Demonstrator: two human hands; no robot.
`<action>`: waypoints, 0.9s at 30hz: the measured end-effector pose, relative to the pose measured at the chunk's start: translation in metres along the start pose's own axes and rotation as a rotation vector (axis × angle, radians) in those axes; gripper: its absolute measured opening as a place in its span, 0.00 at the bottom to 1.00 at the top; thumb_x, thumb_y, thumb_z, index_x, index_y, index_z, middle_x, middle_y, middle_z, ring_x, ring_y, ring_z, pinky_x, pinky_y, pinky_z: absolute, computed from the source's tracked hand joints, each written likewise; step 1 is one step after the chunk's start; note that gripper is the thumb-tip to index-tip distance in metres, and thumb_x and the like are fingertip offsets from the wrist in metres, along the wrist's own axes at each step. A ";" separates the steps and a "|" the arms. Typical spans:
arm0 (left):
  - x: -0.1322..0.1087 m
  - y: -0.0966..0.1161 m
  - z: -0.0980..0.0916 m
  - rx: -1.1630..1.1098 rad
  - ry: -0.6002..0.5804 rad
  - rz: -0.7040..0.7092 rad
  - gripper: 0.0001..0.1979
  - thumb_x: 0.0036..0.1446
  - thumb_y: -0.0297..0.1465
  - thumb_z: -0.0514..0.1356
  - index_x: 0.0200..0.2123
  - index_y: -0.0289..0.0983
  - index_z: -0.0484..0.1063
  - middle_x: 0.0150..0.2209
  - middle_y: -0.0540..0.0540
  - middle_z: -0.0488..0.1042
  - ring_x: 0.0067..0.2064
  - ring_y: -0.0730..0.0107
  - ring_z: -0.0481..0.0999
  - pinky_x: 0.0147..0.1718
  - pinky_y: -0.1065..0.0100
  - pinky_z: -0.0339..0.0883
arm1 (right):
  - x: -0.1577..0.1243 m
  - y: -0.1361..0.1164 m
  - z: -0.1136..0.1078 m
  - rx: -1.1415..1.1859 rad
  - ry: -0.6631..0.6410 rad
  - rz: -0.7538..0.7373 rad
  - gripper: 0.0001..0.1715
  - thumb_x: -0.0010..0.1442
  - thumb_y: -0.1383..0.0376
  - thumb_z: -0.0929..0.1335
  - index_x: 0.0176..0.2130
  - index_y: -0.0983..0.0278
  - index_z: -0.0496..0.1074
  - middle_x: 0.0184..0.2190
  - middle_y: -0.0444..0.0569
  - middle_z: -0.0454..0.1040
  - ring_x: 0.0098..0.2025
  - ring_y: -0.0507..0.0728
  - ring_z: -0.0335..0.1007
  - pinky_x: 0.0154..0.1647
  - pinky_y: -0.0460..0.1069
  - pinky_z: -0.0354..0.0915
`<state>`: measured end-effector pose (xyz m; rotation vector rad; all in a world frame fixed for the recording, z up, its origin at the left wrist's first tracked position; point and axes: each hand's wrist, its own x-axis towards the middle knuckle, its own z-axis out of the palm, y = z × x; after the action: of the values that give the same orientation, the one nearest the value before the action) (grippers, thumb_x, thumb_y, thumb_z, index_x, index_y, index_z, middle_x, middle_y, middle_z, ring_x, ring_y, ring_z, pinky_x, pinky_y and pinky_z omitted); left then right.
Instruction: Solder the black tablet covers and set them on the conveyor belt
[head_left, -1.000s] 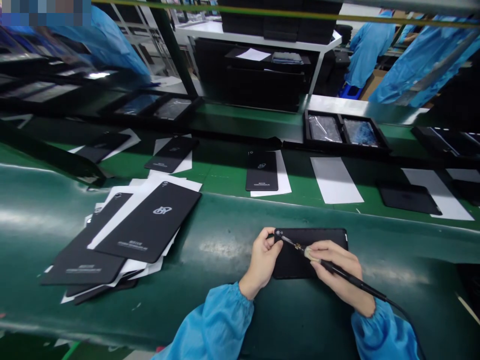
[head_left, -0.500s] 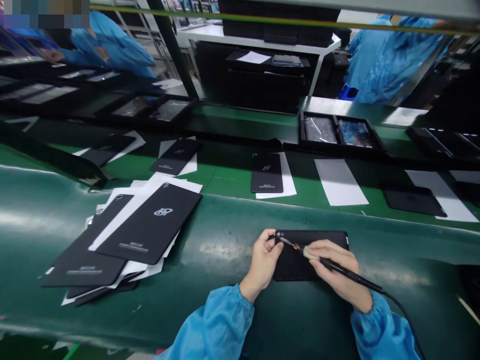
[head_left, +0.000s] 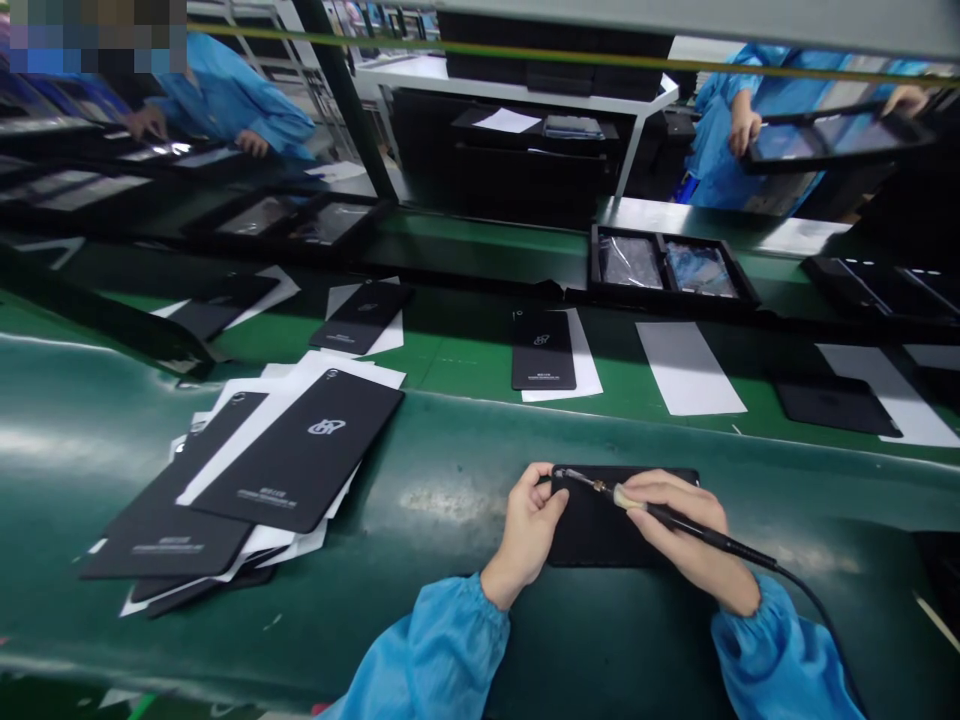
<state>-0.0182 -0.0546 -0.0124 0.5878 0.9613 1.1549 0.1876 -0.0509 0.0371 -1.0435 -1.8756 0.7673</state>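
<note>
A black rectangular panel (head_left: pixel 600 535) lies flat on the green mat, in front of me. My left hand (head_left: pixel 527 520) grips its left edge near the top corner, thumb on top. Between the fingers of my right hand (head_left: pixel 686 525) is a soldering iron (head_left: pixel 675 520) with a black handle and a cable trailing to the lower right. Its metal tip rests at or just over the small round feature in the panel's top left corner; whether it touches is too small to tell.
Left of my hands is a pile of black panels (head_left: pixel 300 450) and white sheets. Beyond the mat, a green belt (head_left: pixel 450 350) carries more panels and papers. Black trays (head_left: pixel 664 262) stand behind it. Two people in blue are across; one holds a tray (head_left: pixel 832 140).
The iron and my right hand have shifted slightly right, with the tip still at the corner. Panels on the belt have moved a little right, trays slightly left. The person at right now shows a tray.
</note>
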 end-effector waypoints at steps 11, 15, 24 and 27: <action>0.002 -0.003 -0.002 -0.001 -0.008 0.002 0.18 0.50 0.35 0.71 0.39 0.38 0.66 0.28 0.50 0.78 0.25 0.72 0.76 0.28 0.73 0.69 | -0.005 -0.001 0.001 -0.016 0.076 0.013 0.06 0.63 0.68 0.71 0.41 0.60 0.80 0.37 0.50 0.81 0.39 0.57 0.80 0.41 0.50 0.76; 0.002 -0.002 -0.002 -0.014 -0.006 0.002 0.18 0.49 0.35 0.71 0.38 0.38 0.67 0.28 0.50 0.78 0.26 0.72 0.76 0.28 0.73 0.69 | -0.009 0.001 0.004 -0.012 0.104 0.034 0.06 0.63 0.66 0.71 0.41 0.59 0.80 0.36 0.49 0.82 0.38 0.57 0.80 0.40 0.49 0.76; 0.002 -0.002 -0.002 -0.006 0.005 0.009 0.18 0.49 0.35 0.72 0.38 0.38 0.68 0.28 0.50 0.78 0.27 0.71 0.77 0.29 0.72 0.69 | -0.006 0.005 0.010 -0.001 0.057 0.033 0.07 0.65 0.65 0.70 0.42 0.61 0.80 0.37 0.51 0.82 0.39 0.58 0.80 0.42 0.52 0.77; 0.002 -0.002 -0.002 0.005 0.002 0.006 0.18 0.49 0.35 0.72 0.38 0.38 0.68 0.28 0.50 0.78 0.26 0.72 0.76 0.28 0.73 0.69 | -0.007 0.007 0.011 -0.004 0.058 0.036 0.07 0.64 0.65 0.70 0.42 0.61 0.80 0.37 0.51 0.82 0.40 0.58 0.80 0.42 0.51 0.77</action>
<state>-0.0189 -0.0536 -0.0153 0.5940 0.9653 1.1594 0.1821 -0.0549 0.0239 -1.0927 -1.8141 0.7466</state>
